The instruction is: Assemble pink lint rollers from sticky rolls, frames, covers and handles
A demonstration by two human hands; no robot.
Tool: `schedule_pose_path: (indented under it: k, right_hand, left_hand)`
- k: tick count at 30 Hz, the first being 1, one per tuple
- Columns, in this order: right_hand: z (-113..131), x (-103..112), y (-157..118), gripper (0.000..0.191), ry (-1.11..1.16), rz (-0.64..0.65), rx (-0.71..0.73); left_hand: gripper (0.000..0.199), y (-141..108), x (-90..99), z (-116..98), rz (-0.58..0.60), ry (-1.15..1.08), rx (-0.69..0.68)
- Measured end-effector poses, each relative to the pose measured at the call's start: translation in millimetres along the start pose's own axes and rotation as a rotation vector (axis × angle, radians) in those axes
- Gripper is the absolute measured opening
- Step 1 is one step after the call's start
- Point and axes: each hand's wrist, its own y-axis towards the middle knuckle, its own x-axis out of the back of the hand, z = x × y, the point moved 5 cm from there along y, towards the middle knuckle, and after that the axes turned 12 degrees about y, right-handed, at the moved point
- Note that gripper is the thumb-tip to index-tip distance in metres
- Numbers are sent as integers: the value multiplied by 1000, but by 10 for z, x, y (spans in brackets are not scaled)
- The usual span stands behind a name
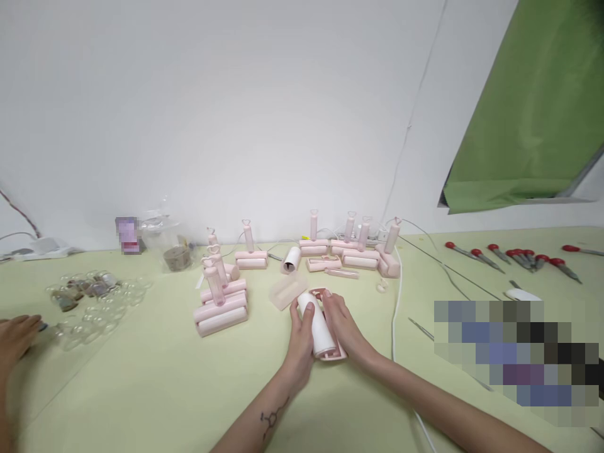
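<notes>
In front of me, a white lint roll (315, 324) sits tilted between my two hands. My left hand (301, 333) is closed around its left side, thumb on top. My right hand (343, 318) grips the pink lint roller case (336, 357) on the right side of the roll, and the fingers hide much of it. Roll and case lie against each other; I cannot tell how far one sits inside the other. Just behind them lies a translucent pale pink cover (287, 290). Another white roll (291, 259) rests farther back, its hollow end towards me.
Several pink lint rollers with upright handles stand left (221, 311) and along the back (361, 258). A white cable (396, 308) crosses the table on the right, near red-handled tools (523, 257). At far left, another person's hand (19, 333) is near clear plastic bubbles (89, 314).
</notes>
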Motion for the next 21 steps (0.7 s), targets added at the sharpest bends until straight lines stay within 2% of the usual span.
schedule_pose_path:
  k: [4,8,11,15,19,21]
  right_hand:
    - [28,6,-21,43,-7,-15,41]
    - [91,-24,-59,40,-9,33,60]
    - [138,-48,-86,39,-18,77,57]
    - [153,-50,-118,38,-21,75,62]
    - [182,-50,-118,37,-53,93,147]
    - [263,-31,-85,35,-148,144,218]
  left_hand:
    - [58,-26,-20,-24,16,7,1]
    - [55,-21,-26,-68,18,41,-29]
    - [51,-10,-11,-108,-7,140,-78]
    - [51,-5,-20,-118,11,254,-132]
    - [56,15,-26,-134,41,263,-163]
    - [62,33,-11,-185,83,280,-160]
